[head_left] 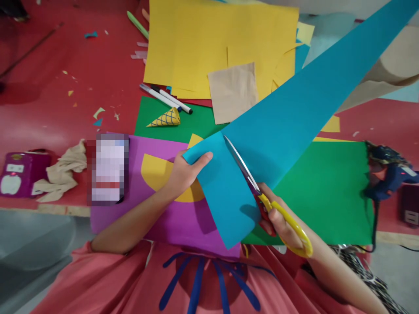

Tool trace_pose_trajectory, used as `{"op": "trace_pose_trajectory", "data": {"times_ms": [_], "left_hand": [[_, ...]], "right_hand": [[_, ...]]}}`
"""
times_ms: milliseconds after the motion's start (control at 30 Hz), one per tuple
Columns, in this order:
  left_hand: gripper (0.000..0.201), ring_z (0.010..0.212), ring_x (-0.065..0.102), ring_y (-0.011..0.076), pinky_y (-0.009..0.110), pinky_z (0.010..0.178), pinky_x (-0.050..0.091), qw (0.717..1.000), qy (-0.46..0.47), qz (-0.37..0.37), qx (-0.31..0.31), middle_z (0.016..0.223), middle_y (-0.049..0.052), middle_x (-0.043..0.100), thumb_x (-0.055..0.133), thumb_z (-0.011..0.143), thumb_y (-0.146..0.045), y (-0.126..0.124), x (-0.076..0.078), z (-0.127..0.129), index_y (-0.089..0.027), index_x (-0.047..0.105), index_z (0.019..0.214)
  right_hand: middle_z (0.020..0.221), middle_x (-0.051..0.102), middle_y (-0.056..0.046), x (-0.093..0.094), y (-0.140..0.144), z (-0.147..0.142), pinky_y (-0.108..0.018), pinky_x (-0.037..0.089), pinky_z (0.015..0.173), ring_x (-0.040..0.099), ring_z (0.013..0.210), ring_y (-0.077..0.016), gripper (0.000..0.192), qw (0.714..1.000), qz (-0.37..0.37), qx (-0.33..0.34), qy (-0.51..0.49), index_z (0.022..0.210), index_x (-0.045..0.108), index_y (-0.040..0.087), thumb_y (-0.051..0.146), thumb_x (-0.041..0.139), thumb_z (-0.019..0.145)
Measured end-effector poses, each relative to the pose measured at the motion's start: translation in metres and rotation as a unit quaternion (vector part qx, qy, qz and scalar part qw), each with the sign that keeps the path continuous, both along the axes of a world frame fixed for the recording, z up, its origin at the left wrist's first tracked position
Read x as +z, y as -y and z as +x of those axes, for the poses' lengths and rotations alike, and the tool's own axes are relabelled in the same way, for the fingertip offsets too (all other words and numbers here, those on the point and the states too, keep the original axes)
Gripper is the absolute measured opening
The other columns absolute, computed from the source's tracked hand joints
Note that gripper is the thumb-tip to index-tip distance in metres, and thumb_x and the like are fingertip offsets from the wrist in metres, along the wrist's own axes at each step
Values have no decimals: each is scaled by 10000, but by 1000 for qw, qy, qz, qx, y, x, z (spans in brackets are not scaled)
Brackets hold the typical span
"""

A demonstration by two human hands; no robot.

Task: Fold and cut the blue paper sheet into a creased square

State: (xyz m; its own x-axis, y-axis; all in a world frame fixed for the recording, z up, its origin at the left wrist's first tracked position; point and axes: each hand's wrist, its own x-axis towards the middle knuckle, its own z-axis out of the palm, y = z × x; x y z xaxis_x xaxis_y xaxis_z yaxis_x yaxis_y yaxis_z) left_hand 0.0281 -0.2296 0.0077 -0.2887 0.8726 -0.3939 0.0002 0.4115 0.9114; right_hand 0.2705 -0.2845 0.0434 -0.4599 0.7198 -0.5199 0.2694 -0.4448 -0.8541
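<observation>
**Head view: scissors partway through the blue sheet**

Head view, from the left: a purple box (19, 172) and crumpled cloth (62, 170) lie idle. Her left hand (183, 172) pinches the blue paper (281, 117) at its corner, thumb on top. Scissors (258, 192), blades parted, have bitten partway in; most of the sheet looks uncut. The right hand (281, 222) grips the yellow handles. A glue gun (386, 172) rests far right.
</observation>
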Motion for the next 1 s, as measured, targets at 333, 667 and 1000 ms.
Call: {"op": "trace_pose_trajectory", "data": {"times_ms": [333,667,1000], "left_hand": [[335,601,583,159,270,573,489,1000,3,-7,-4,626,9,632,835,600,-452,0,-2,-2,-172,677,692],[386,569,558,146,274,543,477,1000,-2,2,-16,610,9,614,825,574,-508,-1,-6,-3,-168,669,672],[374,489,515,124,252,445,444,999,-19,8,-39,531,-4,564,815,575,-501,1,-7,-3,-179,625,578]], "right_hand": [[588,356,67,-5,4,-3,-224,187,346,284,434,-76,827,1000,-2,-16,8,1165,492,208,880,453,685],[606,367,63,-5,-4,9,-253,274,394,354,444,-112,759,993,48,107,8,1196,388,247,866,288,768],[560,377,67,-5,-7,10,-258,238,374,341,433,-120,754,992,56,117,-9,1240,346,238,843,259,799]]}}
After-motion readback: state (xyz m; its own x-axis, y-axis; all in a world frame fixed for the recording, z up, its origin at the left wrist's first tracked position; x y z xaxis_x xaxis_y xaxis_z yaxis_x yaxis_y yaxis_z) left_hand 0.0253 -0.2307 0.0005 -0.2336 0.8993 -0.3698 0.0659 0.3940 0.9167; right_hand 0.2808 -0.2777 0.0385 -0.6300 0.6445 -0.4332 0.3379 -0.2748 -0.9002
